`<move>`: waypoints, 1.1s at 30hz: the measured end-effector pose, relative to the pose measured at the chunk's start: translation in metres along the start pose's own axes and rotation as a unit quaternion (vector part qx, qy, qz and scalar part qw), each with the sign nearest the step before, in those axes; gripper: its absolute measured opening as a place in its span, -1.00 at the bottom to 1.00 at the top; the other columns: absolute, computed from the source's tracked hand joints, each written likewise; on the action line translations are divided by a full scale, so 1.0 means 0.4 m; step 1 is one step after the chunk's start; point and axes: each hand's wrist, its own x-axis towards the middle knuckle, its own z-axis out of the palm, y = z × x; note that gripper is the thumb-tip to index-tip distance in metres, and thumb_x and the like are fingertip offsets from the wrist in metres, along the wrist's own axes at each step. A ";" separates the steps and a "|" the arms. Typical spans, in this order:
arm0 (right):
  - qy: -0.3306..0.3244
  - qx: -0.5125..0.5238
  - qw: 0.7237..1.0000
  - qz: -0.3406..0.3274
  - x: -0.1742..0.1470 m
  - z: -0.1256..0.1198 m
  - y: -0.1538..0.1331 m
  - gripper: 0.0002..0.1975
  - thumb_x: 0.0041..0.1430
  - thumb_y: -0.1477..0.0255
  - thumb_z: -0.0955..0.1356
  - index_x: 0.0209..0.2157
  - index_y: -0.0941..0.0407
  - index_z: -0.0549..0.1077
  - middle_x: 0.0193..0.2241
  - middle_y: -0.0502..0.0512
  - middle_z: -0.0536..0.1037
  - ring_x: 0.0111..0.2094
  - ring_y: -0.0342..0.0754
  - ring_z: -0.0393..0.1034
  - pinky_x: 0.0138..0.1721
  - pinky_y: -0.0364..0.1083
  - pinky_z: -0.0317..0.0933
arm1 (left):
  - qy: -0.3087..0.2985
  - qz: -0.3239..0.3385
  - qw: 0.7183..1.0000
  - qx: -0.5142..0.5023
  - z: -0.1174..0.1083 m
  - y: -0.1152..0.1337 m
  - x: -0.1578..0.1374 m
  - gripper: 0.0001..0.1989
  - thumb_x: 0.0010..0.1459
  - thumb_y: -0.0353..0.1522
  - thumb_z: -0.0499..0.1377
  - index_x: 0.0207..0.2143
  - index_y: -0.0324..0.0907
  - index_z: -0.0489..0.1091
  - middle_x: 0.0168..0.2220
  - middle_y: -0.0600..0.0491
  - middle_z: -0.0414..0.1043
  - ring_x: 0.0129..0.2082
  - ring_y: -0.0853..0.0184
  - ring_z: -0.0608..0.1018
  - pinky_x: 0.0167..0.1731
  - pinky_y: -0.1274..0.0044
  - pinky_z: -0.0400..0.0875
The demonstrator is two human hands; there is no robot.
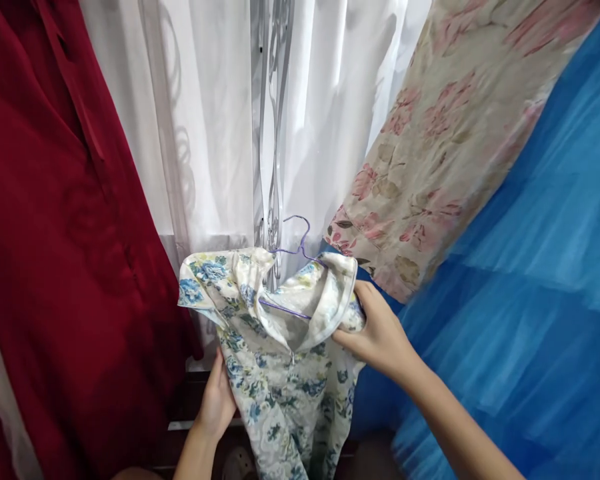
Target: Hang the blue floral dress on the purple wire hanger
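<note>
A white dress [275, 393] with blue flowers and green leaves hangs on a purple wire hanger [300, 243], its hook pointing up. The dress has a wide collar and a small zip pull at the top of its body. My right hand [375, 327] grips the shoulder on the right side, thumb and fingers closed on the cloth. Lower down, my left hand [217, 400] is against the left edge of the dress, its fingers partly hidden behind the fabric, so its hold cannot be made out.
At the left hangs a long dark red garment [80, 267]. White curtains [210, 133] cover the back. A beige garment with pink flowers [430, 140] and a blue tiered tulle garment [520, 320] hang at the right. A pale shoe [239, 463] shows at the bottom.
</note>
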 end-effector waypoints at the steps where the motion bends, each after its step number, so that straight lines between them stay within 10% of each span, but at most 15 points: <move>1: 0.000 -0.014 1.000 -0.016 0.028 -0.005 -0.009 -0.37 -0.13 0.37 0.44 0.05 0.06 0.29 -0.05 0.22 0.43 -0.04 0.26 0.34 -0.05 0.13 0.27 | 0.004 -0.005 1.000 -0.003 -0.017 -0.010 -0.014 -0.26 0.03 0.11 0.22 0.15 -0.13 0.37 0.17 -0.13 0.38 0.25 -0.04 0.31 0.24 0.17 0.16; 10: -0.034 -0.029 0.993 -0.111 0.060 0.007 -0.029 -0.11 -0.19 0.48 0.39 0.25 0.08 0.11 0.07 0.26 0.35 0.05 0.28 0.28 0.04 0.17 0.20 | 0.109 0.108 0.961 0.229 -0.116 -0.120 -0.037 -0.39 -0.17 -0.17 0.46 -0.08 -0.32 0.49 -0.10 -0.22 0.57 0.04 -0.03 0.52 0.14 0.27 0.30; 23: -0.080 -0.009 0.983 -0.164 0.075 -0.017 0.019 -0.14 -0.17 0.49 0.37 0.25 0.09 0.14 0.03 0.25 0.39 -0.01 0.26 0.30 0.00 0.14 0.20 | 0.219 0.164 0.925 0.262 -0.110 -0.166 -0.017 -0.68 -0.26 -0.28 0.37 -0.39 -0.26 0.53 -0.35 -0.07 0.59 -0.20 0.05 0.58 -0.15 0.40 0.43; 28: -0.042 -0.036 0.992 -0.114 0.013 0.057 0.005 -0.08 -0.12 0.45 0.39 0.33 0.07 0.07 0.12 0.26 0.34 0.05 0.28 0.27 0.00 0.17 0.19 | 0.266 0.165 0.918 0.244 -0.143 -0.179 -0.020 -0.73 -0.25 -0.31 0.29 -0.41 -0.24 0.51 -0.41 -0.02 0.56 -0.24 0.11 0.55 -0.20 0.43 0.40; 33: 0.110 0.007 0.993 0.041 -0.051 0.114 0.026 -0.46 0.14 0.33 0.35 0.17 0.03 0.31 -0.01 0.21 0.48 -0.03 0.21 0.35 -0.05 0.15 0.24 | 0.291 0.134 0.927 0.194 -0.185 -0.174 -0.026 -0.68 -0.26 -0.36 0.23 -0.34 -0.24 0.52 -0.39 -0.01 0.56 -0.22 0.12 0.54 -0.22 0.45 0.39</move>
